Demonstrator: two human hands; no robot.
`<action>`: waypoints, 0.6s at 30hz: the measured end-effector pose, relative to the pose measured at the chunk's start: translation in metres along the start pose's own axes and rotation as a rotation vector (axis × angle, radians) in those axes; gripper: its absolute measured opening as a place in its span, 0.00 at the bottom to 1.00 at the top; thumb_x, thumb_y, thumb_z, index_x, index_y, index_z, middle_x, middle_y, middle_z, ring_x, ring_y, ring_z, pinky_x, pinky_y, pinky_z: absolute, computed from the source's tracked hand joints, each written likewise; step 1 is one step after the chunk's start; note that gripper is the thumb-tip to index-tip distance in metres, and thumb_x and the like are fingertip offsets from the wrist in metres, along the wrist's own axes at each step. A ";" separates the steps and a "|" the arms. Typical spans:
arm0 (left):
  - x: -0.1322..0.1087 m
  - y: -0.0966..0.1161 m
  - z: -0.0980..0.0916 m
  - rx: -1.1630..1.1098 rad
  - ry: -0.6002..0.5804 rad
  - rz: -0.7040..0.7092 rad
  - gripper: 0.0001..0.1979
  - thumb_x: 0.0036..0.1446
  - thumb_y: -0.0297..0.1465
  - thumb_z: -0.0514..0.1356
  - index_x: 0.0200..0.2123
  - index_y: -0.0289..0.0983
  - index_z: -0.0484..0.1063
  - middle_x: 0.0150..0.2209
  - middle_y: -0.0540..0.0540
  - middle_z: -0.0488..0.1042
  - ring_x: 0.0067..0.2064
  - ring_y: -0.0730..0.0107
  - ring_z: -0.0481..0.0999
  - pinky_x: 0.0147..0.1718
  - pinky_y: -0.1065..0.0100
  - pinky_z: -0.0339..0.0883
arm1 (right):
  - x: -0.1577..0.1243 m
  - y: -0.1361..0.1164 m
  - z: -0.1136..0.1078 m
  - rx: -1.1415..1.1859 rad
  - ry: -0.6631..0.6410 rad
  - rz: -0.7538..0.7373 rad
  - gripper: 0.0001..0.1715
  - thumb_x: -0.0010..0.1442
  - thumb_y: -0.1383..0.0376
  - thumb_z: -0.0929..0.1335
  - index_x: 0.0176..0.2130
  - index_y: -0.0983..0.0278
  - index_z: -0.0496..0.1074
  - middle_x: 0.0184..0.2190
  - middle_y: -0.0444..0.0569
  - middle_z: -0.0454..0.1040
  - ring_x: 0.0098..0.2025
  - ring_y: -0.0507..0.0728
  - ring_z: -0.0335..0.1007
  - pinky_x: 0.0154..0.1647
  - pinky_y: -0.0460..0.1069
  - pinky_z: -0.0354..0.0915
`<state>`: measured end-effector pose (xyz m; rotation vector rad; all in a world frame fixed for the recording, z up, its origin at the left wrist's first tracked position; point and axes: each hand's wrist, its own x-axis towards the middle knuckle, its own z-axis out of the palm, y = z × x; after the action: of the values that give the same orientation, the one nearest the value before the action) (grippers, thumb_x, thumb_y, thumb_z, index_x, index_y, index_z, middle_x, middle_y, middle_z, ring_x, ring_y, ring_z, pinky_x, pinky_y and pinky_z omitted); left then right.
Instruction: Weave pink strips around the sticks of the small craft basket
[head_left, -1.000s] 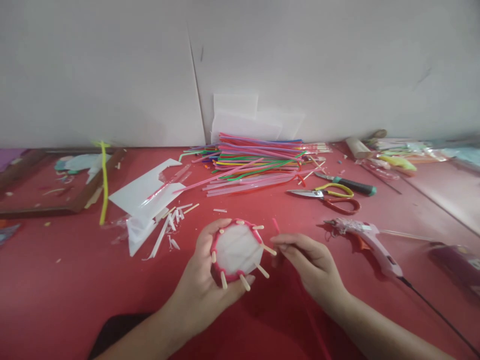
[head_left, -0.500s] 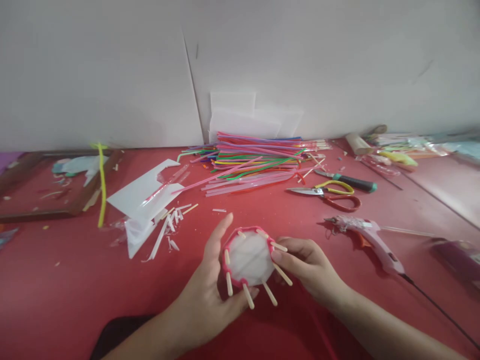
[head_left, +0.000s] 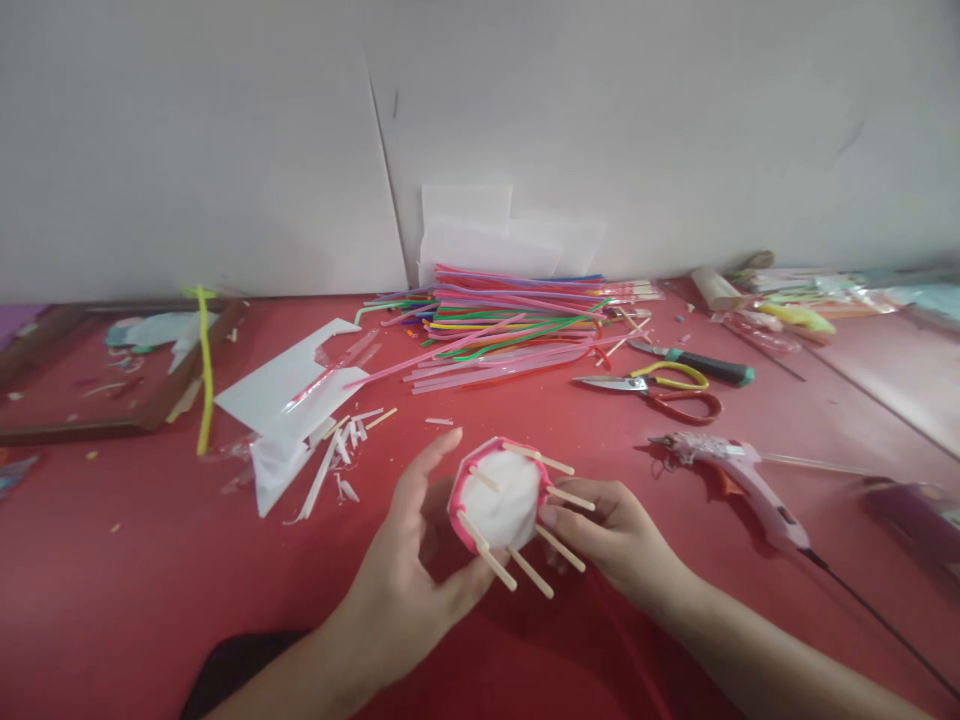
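A small basket-like piece (head_left: 501, 497) has a white round base, wooden sticks around its edge and a pink pipe cleaner (head_left: 466, 530) wound between them. My left hand (head_left: 409, 560) cups it from the left, thumb below and index finger stretched up beside the rim; its other fingers are partly hidden behind. On the right side, my right hand (head_left: 611, 530) pinches the pink pipe cleaner at the rim between thumb and fingers. A blurred pink strand trails down from this hand toward the front edge of view.
Behind lies a pile of coloured pipe cleaners (head_left: 517, 310). To the right are scissors (head_left: 675, 385), a cutter knife (head_left: 712, 365) and a pink glue gun (head_left: 742, 470) with its cord. White board scraps (head_left: 281, 385), a yellow strip (head_left: 204, 370) and a brown frame (head_left: 82, 432) lie left.
The basket-like piece has turned and tilted in my hands, so its sticks point more to the lower right. My left thumb has shifted slightly up along it.
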<state>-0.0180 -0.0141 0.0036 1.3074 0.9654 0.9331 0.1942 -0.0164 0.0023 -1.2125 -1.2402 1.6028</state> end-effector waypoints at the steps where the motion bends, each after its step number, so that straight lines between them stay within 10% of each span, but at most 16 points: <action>1: 0.000 0.000 0.000 -0.010 0.012 0.005 0.46 0.52 0.32 0.69 0.67 0.52 0.47 0.57 0.43 0.75 0.56 0.50 0.75 0.52 0.56 0.74 | 0.000 -0.001 0.000 -0.009 0.003 -0.004 0.25 0.57 0.48 0.70 0.23 0.66 0.71 0.18 0.43 0.69 0.19 0.48 0.61 0.20 0.43 0.60; 18: -0.004 0.004 0.006 -0.128 -0.108 0.066 0.40 0.52 0.25 0.69 0.62 0.62 0.58 0.62 0.51 0.69 0.58 0.59 0.73 0.53 0.66 0.72 | -0.001 0.001 -0.001 0.049 -0.097 0.000 0.22 0.59 0.53 0.71 0.24 0.66 0.72 0.19 0.43 0.68 0.22 0.48 0.63 0.23 0.44 0.58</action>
<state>-0.0139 -0.0198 0.0080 1.2738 0.7706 0.9490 0.1958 -0.0170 0.0016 -1.1150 -1.2534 1.6995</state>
